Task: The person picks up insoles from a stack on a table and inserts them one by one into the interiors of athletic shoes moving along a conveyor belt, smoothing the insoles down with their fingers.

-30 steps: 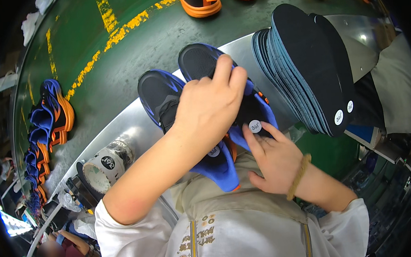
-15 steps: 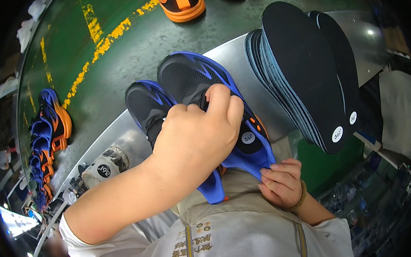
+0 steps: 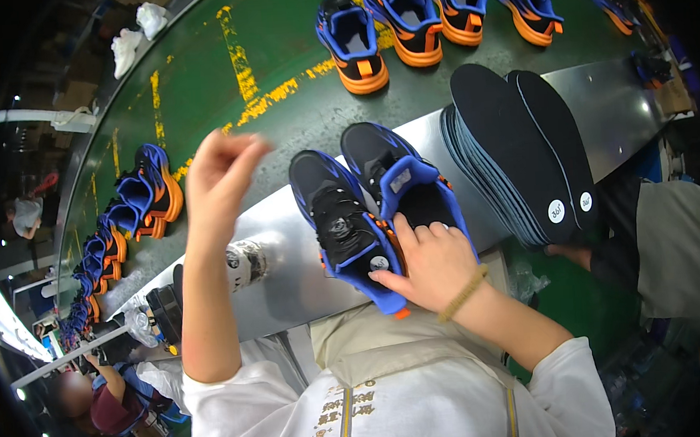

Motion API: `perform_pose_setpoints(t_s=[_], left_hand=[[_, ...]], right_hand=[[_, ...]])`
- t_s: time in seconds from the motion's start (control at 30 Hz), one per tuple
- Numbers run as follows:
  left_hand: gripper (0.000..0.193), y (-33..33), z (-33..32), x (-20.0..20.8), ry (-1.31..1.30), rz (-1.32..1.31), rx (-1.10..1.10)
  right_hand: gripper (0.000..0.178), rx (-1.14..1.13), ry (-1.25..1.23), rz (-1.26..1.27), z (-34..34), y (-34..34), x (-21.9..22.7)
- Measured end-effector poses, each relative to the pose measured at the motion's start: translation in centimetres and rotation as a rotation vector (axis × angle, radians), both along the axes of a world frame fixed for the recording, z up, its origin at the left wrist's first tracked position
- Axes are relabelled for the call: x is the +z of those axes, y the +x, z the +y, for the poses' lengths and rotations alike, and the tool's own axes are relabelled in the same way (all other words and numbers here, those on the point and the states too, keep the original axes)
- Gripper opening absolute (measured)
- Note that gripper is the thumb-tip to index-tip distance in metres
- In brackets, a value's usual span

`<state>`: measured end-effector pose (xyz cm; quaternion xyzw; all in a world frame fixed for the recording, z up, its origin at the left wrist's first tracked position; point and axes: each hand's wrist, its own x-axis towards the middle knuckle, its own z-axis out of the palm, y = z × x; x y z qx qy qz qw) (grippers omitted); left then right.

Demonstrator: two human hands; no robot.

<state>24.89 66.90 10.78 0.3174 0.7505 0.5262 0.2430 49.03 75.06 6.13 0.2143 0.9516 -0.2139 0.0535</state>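
Observation:
A pair of black and blue sneakers lies in front of me with toes pointing away. In the left sneaker [image 3: 342, 227] a pale round label shows at the heel end. The right sneaker [image 3: 374, 157] has its blue tongue [image 3: 406, 175] pulled up and a dark inside. My right hand [image 3: 437, 265] is closed over their adjoining collars, thumb at the left sneaker's opening and fingers at the right one's. My left hand [image 3: 223, 174], somewhat blurred, is raised left of the sneakers with nothing visible in it; its fingers look apart.
A stack of black insoles [image 3: 514, 152] lies right of the sneakers on the metal ledge [image 3: 599, 99]. More sneakers stand on the green surface [image 3: 291, 38], at the back [image 3: 351, 46] and at the left [image 3: 151, 182]. A white roll [image 3: 247, 261] sits behind my left forearm. Another person [image 3: 117, 401] is at lower left.
My left hand has left the sneakers and moved up and left. My right hand has shifted from the right sneaker's heel onto both collars. The right sneaker's tongue now stands up. The view has shifted.

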Motion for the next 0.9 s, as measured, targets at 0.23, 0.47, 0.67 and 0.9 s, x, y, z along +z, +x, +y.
perform_pose_setpoints(t_s=[0.23, 0.47, 0.67, 0.9], left_hand=[[0.009, -1.1, -15.3, -2.6, 0.047, 0.057, 0.317], [0.01, 0.0, -16.6, -5.4, -0.243, 0.479, 0.318], [0.019, 0.9, -16.7, -6.0, -0.237, 0.785, 0.214], [0.014, 2.2, -12.9, -4.8, -0.29, 1.265, 0.405]], right_hand=[[0.03, 0.085, -0.096, -0.069, 0.9, -3.5, -2.8], [0.031, -0.198, 0.004, 0.268, 6.4, -20.1, 0.9], [0.018, 0.491, -0.147, 1.167, 2.2, -16.5, 9.8], [0.02, 0.923, -0.044, 1.329, 4.1, -2.6, 15.8]])
